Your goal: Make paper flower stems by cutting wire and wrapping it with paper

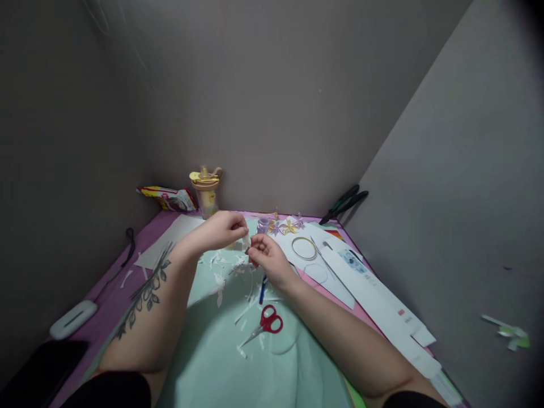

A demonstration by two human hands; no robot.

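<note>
1. Head view: left hand [233, 228] pinches a small white piece [247, 241] in a narrow grip, above the far middle of the surface [204, 368]
2. Right hand [271, 260] pinches the same piece from the right
3. Red-handled scissors [262, 326] lie nearer, with white scraps [220, 283] farther left

One head-worn camera looks forward and down over the table [204, 362] from its near side, with the left hand [228, 228] and right hand [272, 260] near mid-view, and takes in the wall [263, 102] beyond.
</note>
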